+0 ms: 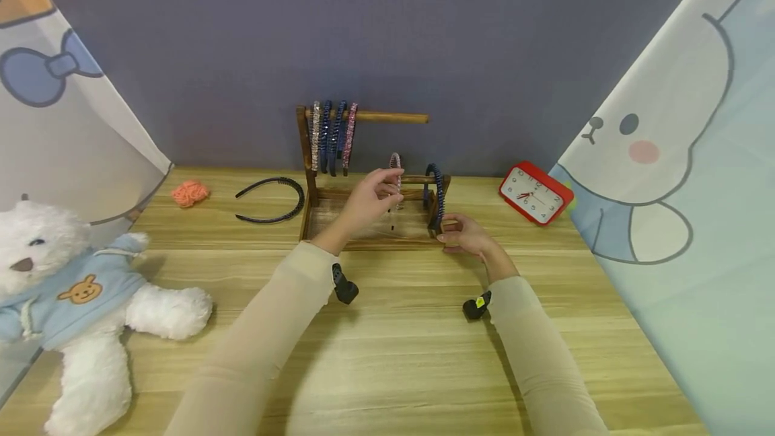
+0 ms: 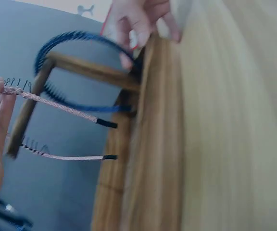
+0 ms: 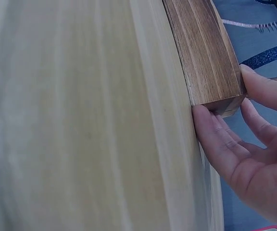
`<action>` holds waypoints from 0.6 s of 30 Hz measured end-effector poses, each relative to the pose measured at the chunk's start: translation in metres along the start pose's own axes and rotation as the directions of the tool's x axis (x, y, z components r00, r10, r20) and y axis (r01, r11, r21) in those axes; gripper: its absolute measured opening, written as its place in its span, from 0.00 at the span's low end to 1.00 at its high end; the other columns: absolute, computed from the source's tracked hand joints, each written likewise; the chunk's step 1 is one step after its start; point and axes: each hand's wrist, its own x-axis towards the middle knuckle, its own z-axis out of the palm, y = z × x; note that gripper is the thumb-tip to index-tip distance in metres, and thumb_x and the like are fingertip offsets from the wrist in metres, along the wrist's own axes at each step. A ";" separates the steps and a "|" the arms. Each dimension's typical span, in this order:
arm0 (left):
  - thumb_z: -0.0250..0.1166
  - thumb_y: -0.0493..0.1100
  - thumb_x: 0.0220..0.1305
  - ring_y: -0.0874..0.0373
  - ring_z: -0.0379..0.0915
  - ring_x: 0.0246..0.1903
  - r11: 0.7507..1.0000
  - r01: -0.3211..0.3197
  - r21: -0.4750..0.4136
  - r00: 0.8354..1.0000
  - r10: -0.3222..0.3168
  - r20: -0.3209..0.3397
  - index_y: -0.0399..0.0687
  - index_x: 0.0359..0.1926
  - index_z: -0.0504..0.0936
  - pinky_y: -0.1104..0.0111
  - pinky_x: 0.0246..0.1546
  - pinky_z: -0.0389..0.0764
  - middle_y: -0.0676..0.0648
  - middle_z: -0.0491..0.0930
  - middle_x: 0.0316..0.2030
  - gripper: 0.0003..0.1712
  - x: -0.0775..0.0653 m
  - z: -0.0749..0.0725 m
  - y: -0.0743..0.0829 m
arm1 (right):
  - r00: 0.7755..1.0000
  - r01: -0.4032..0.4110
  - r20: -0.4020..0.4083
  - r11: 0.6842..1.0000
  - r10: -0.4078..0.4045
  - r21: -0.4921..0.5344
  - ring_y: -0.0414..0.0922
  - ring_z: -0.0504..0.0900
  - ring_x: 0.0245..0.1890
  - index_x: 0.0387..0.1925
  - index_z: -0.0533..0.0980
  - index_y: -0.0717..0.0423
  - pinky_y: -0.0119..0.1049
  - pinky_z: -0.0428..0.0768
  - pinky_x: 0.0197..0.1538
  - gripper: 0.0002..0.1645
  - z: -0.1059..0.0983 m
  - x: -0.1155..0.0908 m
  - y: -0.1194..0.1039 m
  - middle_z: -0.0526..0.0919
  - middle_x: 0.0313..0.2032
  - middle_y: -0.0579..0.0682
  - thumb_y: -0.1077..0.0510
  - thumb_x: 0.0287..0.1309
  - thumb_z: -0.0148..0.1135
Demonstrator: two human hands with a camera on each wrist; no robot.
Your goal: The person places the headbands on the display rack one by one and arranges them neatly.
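My left hand (image 1: 366, 204) pinches a thin pink headband (image 2: 56, 103) with fine teeth and black tips. The band straddles the low bar (image 2: 93, 70) of a wooden headband rack (image 1: 363, 245). At the right end of that bar hangs a dark blue headband (image 1: 438, 190). My right hand (image 3: 254, 154) grips the rack's front right base corner, thumb and fingers on the wood. From the high bar (image 1: 393, 117), at its left, hang several headbands: a beige one (image 1: 315, 136), dark blue ones (image 1: 325, 136) and a pink glittery one (image 1: 350, 136).
Left of the rack, a dark headband (image 1: 299, 200) lies on the table (image 1: 387, 355), with an orange yarn bundle (image 1: 190, 193) farther left. A white plush bear (image 1: 91, 288) sits at the left edge. On the right stands a red clock (image 1: 535, 192). A grey panel (image 1: 484, 52) rises behind.
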 end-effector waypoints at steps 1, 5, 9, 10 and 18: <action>0.64 0.32 0.65 0.52 0.77 0.45 1.000 -0.006 0.004 1.000 0.006 -0.004 0.41 0.66 0.72 0.62 0.47 0.79 0.43 0.73 0.48 0.28 0.001 0.006 -0.002 | 1.000 -0.001 -0.002 1.000 0.001 0.000 0.64 0.66 0.61 0.73 0.50 0.66 0.51 0.78 0.52 0.38 0.000 0.000 0.000 0.55 0.66 0.72 0.72 0.66 0.55; 0.65 0.32 0.65 0.54 0.78 0.44 0.999 -0.020 0.028 1.000 0.020 -0.002 0.43 0.66 0.72 0.64 0.45 0.80 0.46 0.73 0.47 0.28 0.003 0.025 -0.010 | 1.000 0.004 -0.003 1.000 -0.004 -0.005 0.63 0.68 0.60 0.72 0.50 0.67 0.52 0.78 0.53 0.39 0.002 -0.001 0.000 0.55 0.66 0.73 0.71 0.66 0.55; 0.65 0.32 0.65 0.55 0.78 0.43 0.999 -0.030 0.044 1.000 0.030 0.008 0.43 0.65 0.73 0.67 0.43 0.80 0.46 0.73 0.48 0.28 0.003 0.036 -0.015 | 1.000 0.006 -0.004 1.000 -0.006 -0.005 0.62 0.68 0.59 0.72 0.50 0.68 0.52 0.77 0.53 0.39 0.003 -0.002 0.000 0.56 0.65 0.73 0.71 0.66 0.55; 0.65 0.32 0.65 0.55 0.78 0.43 0.999 -0.029 0.043 1.000 0.028 0.008 0.43 0.65 0.73 0.67 0.43 0.80 0.46 0.73 0.49 0.28 0.002 0.038 -0.016 | 1.000 0.007 -0.003 1.000 -0.007 -0.006 0.62 0.69 0.59 0.72 0.50 0.68 0.52 0.78 0.53 0.39 0.003 -0.001 0.001 0.56 0.65 0.73 0.71 0.66 0.55; 0.65 0.33 0.66 0.55 0.77 0.44 0.998 -0.061 0.011 0.997 0.060 0.044 0.41 0.66 0.72 0.68 0.44 0.79 0.41 0.73 0.49 0.28 0.005 0.049 -0.022 | 1.000 -0.007 -0.005 1.000 0.007 -0.014 0.63 0.68 0.60 0.72 0.51 0.66 0.51 0.78 0.52 0.38 0.001 0.000 -0.001 0.57 0.65 0.72 0.71 0.66 0.55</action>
